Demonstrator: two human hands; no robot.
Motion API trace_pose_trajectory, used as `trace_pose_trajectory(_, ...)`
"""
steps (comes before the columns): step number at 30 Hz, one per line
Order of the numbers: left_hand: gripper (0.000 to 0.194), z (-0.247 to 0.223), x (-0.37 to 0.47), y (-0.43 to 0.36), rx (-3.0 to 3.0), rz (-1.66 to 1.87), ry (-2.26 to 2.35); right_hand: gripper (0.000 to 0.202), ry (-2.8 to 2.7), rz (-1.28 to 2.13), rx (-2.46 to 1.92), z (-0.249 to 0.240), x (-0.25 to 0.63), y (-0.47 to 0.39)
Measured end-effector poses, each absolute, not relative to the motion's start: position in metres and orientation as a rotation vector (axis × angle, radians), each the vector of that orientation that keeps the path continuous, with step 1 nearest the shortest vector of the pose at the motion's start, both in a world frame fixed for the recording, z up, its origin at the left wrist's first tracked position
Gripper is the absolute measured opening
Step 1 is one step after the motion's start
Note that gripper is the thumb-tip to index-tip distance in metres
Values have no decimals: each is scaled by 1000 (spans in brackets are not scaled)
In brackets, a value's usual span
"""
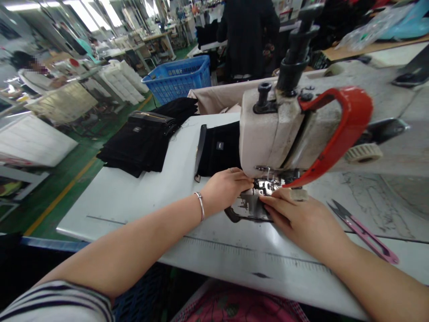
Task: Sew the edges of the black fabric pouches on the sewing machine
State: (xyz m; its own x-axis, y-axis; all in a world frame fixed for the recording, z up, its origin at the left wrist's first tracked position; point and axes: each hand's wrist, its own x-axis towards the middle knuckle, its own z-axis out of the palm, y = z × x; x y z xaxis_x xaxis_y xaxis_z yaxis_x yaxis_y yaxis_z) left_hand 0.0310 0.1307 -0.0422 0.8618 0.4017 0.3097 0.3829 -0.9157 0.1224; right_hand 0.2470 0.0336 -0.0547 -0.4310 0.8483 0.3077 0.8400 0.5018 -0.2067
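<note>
A black fabric piece (214,156) with a small label and a dark strip along its left edge lies left of the sewing machine head (264,129). My left hand (226,190), a silver bangle at its wrist, is at the fabric's near edge, fingers together and pressed down beside the presser foot (268,184). On the other side of the metal needle plate (250,206), my right hand (296,212) has its fingers close together, tips by the foot. Whatever lies under those fingertips is hidden. Pink-handled thread snips (368,235) lie right of my right hand.
Stacked black fabric pieces (140,138) lie on the left of the white table (134,197). A red curved lever guard (355,120) juts from the machine. Behind are a blue crate (181,78) and a person in dark clothing (250,36). Another person sits far left.
</note>
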Motion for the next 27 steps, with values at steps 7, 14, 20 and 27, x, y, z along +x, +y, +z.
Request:
trace_pose_trajectory(7,22,-43,35,137,2993,531,729,24,-2336,52,-1396,-53,247,37)
trace_pose_trajectory(14,22,-35,31,136,2962,402,810,17,-2206,5,-1360,-51,253,39)
trace_pose_trajectory(20,31,-8,25,124,2985,20,776,11,-2281,52,-1476,-43,265,40)
trace_pose_trajectory(27,36,-9,18,94,2838,68,703,14,-2166,-30,-1504,-51,261,42)
